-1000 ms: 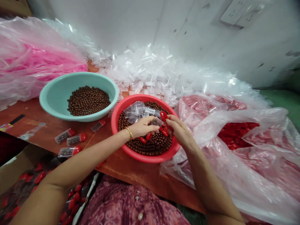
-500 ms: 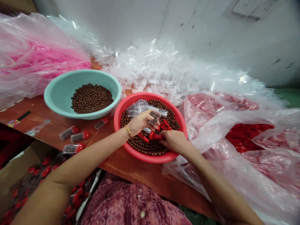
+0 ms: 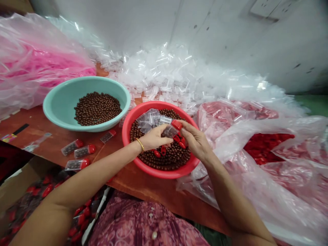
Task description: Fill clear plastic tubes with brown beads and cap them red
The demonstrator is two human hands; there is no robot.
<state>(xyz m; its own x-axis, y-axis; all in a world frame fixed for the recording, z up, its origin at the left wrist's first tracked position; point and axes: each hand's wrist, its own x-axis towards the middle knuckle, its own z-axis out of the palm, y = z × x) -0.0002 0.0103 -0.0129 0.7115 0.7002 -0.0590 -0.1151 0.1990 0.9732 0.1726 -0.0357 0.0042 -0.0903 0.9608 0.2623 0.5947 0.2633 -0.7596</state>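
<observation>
Over the red basin, my left hand is closed around a clear plastic container filled with dark brown balls. My right hand pinches a red cap against the container's upper right end. Whether the cap is fully seated cannot be made out. Below the hands, the basin holds many brown balls, several loose red caps and some empty clear containers.
A teal basin with brown balls stands at the left. Several filled, red-capped containers lie before it. A box of such containers sits below the table edge. Clear containers pile along the wall. A plastic bag of red caps lies right.
My right hand has lifted a red cap from the basin's contents up to the mouth of the container in my left hand. The container has turned slightly toward it.
</observation>
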